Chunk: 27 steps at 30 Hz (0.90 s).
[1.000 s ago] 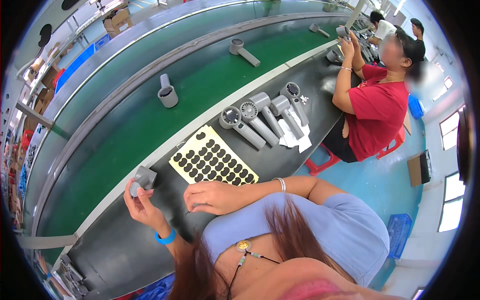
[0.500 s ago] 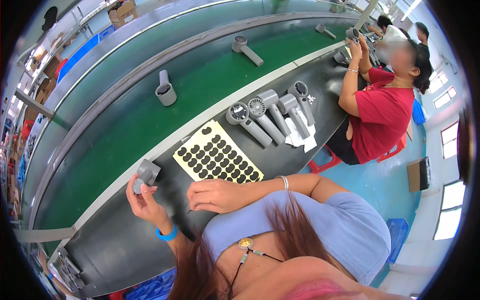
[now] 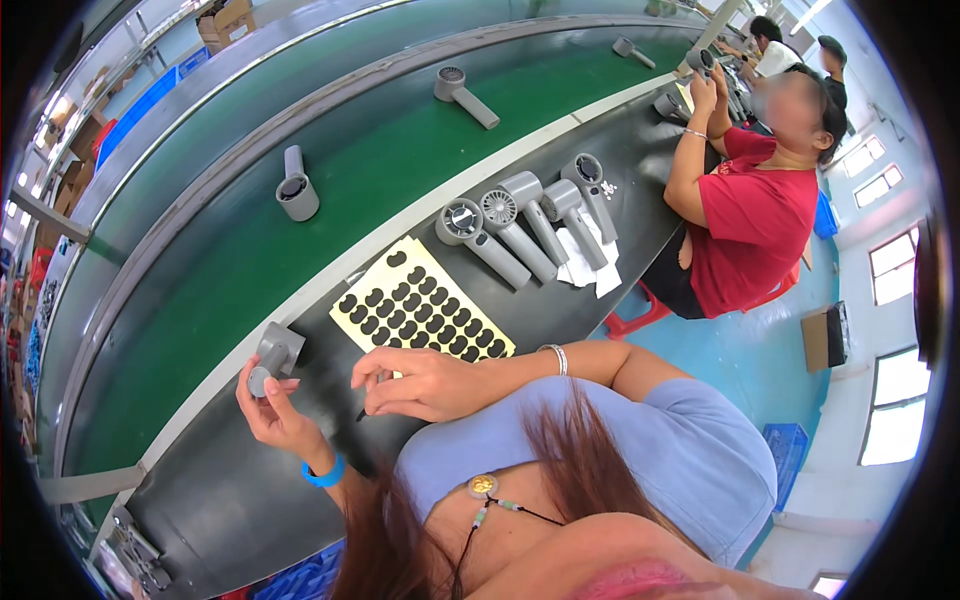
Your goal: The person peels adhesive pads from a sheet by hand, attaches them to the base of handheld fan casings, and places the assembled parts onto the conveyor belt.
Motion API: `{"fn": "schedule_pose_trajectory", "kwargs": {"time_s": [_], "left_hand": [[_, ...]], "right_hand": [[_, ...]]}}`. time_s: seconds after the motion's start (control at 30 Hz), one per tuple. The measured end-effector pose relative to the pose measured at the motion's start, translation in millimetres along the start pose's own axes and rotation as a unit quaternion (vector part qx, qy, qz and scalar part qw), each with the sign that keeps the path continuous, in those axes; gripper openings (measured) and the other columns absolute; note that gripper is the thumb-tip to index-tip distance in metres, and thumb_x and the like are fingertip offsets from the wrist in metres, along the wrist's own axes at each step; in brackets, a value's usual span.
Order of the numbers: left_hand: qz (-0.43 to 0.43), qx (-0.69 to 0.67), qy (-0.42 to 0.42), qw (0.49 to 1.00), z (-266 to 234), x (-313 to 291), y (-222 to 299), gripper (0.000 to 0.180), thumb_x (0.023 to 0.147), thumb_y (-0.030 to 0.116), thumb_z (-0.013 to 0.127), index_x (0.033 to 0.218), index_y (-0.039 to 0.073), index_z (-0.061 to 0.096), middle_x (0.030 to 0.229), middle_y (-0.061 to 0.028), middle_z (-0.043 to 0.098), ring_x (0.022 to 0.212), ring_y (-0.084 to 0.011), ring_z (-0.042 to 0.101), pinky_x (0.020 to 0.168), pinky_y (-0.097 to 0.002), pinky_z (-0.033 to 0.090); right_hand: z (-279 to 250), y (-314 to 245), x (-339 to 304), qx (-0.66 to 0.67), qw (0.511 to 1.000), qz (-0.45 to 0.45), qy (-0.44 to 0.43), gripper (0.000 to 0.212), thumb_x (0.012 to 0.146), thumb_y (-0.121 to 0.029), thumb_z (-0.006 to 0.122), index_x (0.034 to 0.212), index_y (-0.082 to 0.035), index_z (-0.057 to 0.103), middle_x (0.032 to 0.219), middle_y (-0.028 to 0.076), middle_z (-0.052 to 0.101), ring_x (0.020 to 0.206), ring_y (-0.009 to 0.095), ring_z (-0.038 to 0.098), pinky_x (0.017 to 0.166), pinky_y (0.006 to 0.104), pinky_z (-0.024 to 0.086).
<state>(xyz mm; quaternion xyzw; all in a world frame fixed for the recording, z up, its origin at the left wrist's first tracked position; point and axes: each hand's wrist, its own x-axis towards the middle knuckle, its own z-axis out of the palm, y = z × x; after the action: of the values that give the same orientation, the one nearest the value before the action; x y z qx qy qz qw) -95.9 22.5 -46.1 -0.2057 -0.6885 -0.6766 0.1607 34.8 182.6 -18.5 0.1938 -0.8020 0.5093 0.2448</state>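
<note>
My left hand [image 3: 278,412] grips a grey handheld fan [image 3: 278,352] by its handle, the end of the handle toward me and the round head pointing away over the black table. Closed beside it, my right hand [image 3: 425,382] has a thin dark tool [image 3: 361,414] sticking out below its fingers; its kind is hidden by the hand. Just beyond the right hand lies a pale yellow sheet [image 3: 408,262] with rows of black rounded stickers. Farther right, several grey handheld fans [image 3: 484,243] lie side by side, some over white paper [image 3: 580,268].
Past the table's pale edge rail runs a green conveyor belt [image 3: 220,270] carrying spaced grey fans [image 3: 297,188]. A co-worker in a red shirt [image 3: 752,225] sits at the right, raising a fan. Grey parts [image 3: 140,548] lie at the table's near left end.
The fans on the belt have slid left. My right hand's fingers have lifted and shifted slightly, while my left hand keeps hold of its fan. The whole view has shifted a little.
</note>
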Motion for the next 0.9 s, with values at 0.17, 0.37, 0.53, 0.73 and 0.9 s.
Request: {"fn": "schedule_pose_trajectory", "kwargs": {"time_s": [0.17, 0.37, 0.53, 0.73, 0.9], "left_hand": [[-0.003, -0.006, 0.001, 1.0, 0.1, 0.3, 1.0, 0.029, 0.095, 0.014, 0.051, 0.116, -0.004, 0.057, 0.115, -0.013, 0.062, 0.062, -0.01, 0.056, 0.059, -0.0222, 0.042], [-0.008, 0.002, 0.002, 1.0, -1.5, -0.7, 2.2, 0.029, 0.095, 0.014, 0.051, 0.116, -0.005, 0.057, 0.115, -0.0131, 0.062, 0.062, -0.0101, 0.056, 0.06, -0.0222, 0.043], [-0.006, -0.002, 0.007, 1.0, -2.6, 1.2, 2.2, 0.029, 0.095, 0.013, 0.051, 0.117, -0.005, 0.056, 0.115, -0.0136, 0.062, 0.063, -0.0107, 0.056, 0.06, -0.0226, 0.043], [-0.015, -0.007, 0.006, 1.0, -7.5, 0.0, -2.1, 0.031, 0.092, 0.014, 0.057, 0.115, -0.006, 0.056, 0.113, -0.0155, 0.06, 0.065, -0.0133, 0.059, 0.059, -0.0232, 0.05], [-0.019, -0.015, 0.006, 1.0, -10.5, -1.2, -6.1, 0.033, 0.091, 0.018, 0.059, 0.115, -0.006, 0.056, 0.113, -0.0175, 0.058, 0.083, -0.0187, 0.06, 0.059, -0.0265, 0.054]], "right_hand": [[-4.1, -3.0, 7.5, -0.016, 1.0, -0.013, -0.003, 0.012, 0.08, 0.0, 0.066, 0.092, 0.0, 0.063, 0.109, 0.014, 0.054, 0.083, 0.021, 0.061, 0.071, 0.0314, 0.052], [-64.3, 25.1, 66.7, -0.157, 0.987, 0.017, -0.044, 0.042, 0.086, -0.004, 0.06, 0.126, -0.011, 0.05, 0.119, 0.013, 0.051, 0.113, 0.029, 0.053, 0.09, 0.0383, 0.048], [-115.5, 103.2, 162.6, -0.357, 0.93, -0.088, -0.006, 0.07, 0.074, 0.009, 0.053, 0.138, -0.015, 0.038, 0.132, 0.018, 0.044, 0.12, 0.036, 0.046, 0.1, 0.0428, 0.039], [-124.7, 202.7, 232.0, -0.537, 0.802, 0.004, -0.261, 0.096, 0.074, 0.007, 0.058, 0.15, -0.028, 0.01, 0.146, 0.009, 0.037, 0.136, 0.032, 0.033, 0.108, 0.0509, 0.03], [-111.4, 255.7, 233.1, -0.491, 0.756, 0.032, -0.431, 0.104, 0.072, 0.011, 0.058, 0.15, -0.032, 0.005, 0.147, 0.008, 0.036, 0.137, 0.027, 0.033, 0.108, 0.0506, 0.028]]}}
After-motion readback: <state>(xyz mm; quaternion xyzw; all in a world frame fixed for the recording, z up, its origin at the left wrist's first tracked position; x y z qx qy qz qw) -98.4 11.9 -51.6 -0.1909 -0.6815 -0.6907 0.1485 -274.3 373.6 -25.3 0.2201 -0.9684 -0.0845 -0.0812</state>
